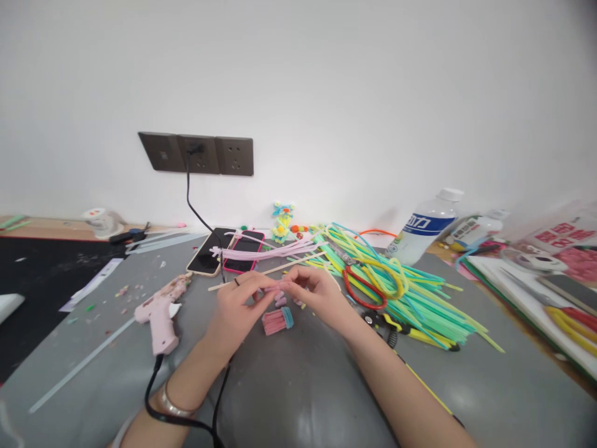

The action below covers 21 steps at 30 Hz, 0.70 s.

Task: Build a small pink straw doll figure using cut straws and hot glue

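Observation:
My left hand (240, 306) and my right hand (319, 295) meet over the middle of the grey mat. Between their fingertips they pinch a short pink pipe cleaner (278, 285); most of it is hidden by the fingers. Just below lies a small pink bundle of pipe cleaner pieces (275, 321) with a blue band at one end. Small lilac pieces (280, 299) sit under the fingertips. Behind the hands, long pale pink pipe cleaners (275, 253) stretch across two phones (205, 254).
A pink glue gun (161, 314) lies left, its black cord running beneath my left forearm. Green and yellow pipe cleaners (429, 305), red-handled scissors (361, 289) and yellow-handled pliers (420, 336) lie right. A bottle (422, 227) and a small yellow-blue figure (282, 223) stand near the wall.

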Each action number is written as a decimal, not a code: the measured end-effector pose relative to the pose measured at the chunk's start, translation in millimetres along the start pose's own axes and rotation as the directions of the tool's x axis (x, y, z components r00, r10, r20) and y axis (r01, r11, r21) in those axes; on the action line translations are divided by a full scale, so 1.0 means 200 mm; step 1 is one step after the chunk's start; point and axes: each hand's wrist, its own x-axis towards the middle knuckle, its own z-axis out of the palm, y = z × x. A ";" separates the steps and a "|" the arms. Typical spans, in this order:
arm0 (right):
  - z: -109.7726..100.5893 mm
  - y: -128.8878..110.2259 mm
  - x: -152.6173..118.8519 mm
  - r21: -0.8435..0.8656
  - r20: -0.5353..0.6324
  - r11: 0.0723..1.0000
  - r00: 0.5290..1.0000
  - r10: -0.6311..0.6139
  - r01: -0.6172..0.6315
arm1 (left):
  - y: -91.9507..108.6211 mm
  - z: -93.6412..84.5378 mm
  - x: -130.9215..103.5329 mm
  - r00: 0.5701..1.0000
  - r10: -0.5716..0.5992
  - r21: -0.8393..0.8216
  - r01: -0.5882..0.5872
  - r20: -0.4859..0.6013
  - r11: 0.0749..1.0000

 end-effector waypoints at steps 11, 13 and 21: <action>-0.02 0.00 0.00 0.111 0.086 0.989 0.992 0.093 -0.102 | 0.01 0.00 0.01 1.000 -0.017 -0.017 0.017 -0.004 1.000; -0.02 0.00 0.00 0.104 0.092 0.989 0.991 0.098 -0.107 | 0.02 -0.01 0.02 0.999 -0.047 -0.008 0.047 -0.004 0.999; -0.06 -0.02 -0.03 -0.097 0.093 0.992 0.993 -0.071 0.080 | 0.05 -0.03 0.02 0.976 -0.215 -0.161 0.218 0.041 0.962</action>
